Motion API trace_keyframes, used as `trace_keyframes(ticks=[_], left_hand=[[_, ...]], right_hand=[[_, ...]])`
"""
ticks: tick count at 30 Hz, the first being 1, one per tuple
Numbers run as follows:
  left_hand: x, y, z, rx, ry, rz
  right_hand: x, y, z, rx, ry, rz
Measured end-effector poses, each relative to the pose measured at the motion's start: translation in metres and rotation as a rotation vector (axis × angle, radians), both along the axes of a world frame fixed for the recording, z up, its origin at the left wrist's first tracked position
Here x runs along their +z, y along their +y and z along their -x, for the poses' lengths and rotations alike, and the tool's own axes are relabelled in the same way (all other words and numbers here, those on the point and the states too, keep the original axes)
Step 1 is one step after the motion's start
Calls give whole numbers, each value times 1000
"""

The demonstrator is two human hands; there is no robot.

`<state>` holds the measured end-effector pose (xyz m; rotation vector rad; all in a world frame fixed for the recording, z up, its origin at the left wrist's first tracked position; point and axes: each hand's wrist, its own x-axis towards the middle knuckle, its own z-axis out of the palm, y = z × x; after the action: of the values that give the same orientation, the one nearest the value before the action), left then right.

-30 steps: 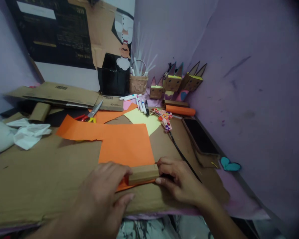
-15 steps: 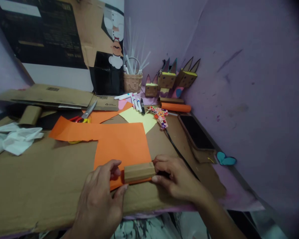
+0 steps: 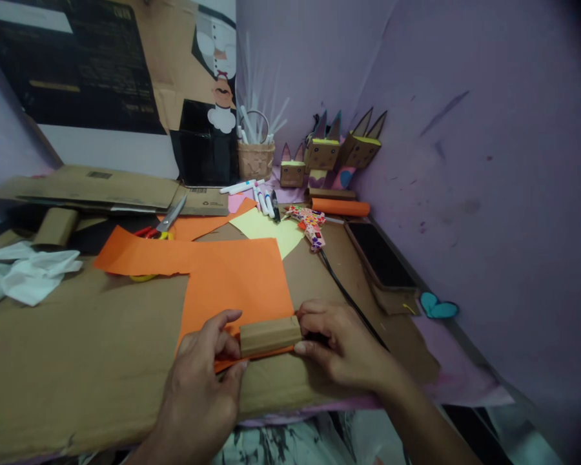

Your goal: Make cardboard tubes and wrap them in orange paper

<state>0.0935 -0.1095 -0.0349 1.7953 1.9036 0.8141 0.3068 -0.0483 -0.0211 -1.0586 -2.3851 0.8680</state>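
A small angular cardboard tube (image 3: 270, 336) lies on the near edge of a sheet of orange paper (image 3: 237, 278). At its right end, my right hand (image 3: 336, 342) grips it with thumb and fingers. My left hand (image 3: 206, 371) curls around the left end, fingertips touching the tube and thumb down at the paper's near edge. The paper's near edge shows as an orange strip below the tube. A long orange flap reaches left from the sheet, over part of the scissors (image 3: 172, 216).
A patterned glue gun (image 3: 310, 226) with a black cord lies right of a pale yellow sheet (image 3: 290, 237). Behind are markers (image 3: 266, 201), a basket of white sticks (image 3: 255, 160) and cardboard animal figures (image 3: 323, 155). A phone (image 3: 380, 255) lies along the right; crumpled white tissue (image 3: 41, 274) at left.
My left hand has moved slightly right, its fingers now against the tube's left end. My right hand and the tube stay nearly in place.
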Motion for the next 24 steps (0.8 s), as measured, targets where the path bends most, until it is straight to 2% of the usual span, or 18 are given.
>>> trace_keyframes(ticks=[9, 16, 20, 24], left_hand=[[10, 0, -8, 45, -75, 101], [7, 5, -5, 54, -24, 103], [2, 7, 2, 17, 3, 90], [-14, 9, 10, -14, 1, 9]], right_hand=[[1, 0, 1, 2, 0, 16], [5, -8, -4, -66, 57, 46], [9, -17, -12, -183, 73, 106], [10, -25, -19, -267, 106, 111]])
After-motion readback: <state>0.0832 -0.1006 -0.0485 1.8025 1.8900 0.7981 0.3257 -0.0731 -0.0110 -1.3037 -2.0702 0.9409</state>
